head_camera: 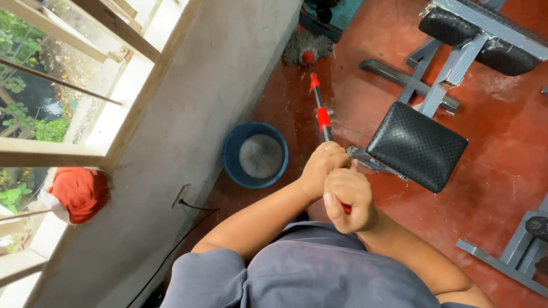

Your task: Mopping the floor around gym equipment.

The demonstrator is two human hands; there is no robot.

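Observation:
Both my hands grip a mop handle [320, 109], a thin pole with red and dark sections. My left hand [321, 167] is closed around it higher up. My right hand [350, 198] is closed around its red near end, just below the left. The grey stringy mop head [306, 47] rests on the red floor by the base of the grey wall, far from me. The pole runs between a blue bucket [255, 154] on its left and a black padded bench seat [417, 145] on its right.
The bucket holds murky water. Grey metal gym bench frames [446, 68] and another frame [516, 251] stand on the wet red floor at right. A grey concrete wall [188, 102] with a window and a red cloth [80, 191] is at left. A black cable [188, 234] hangs from a wall socket.

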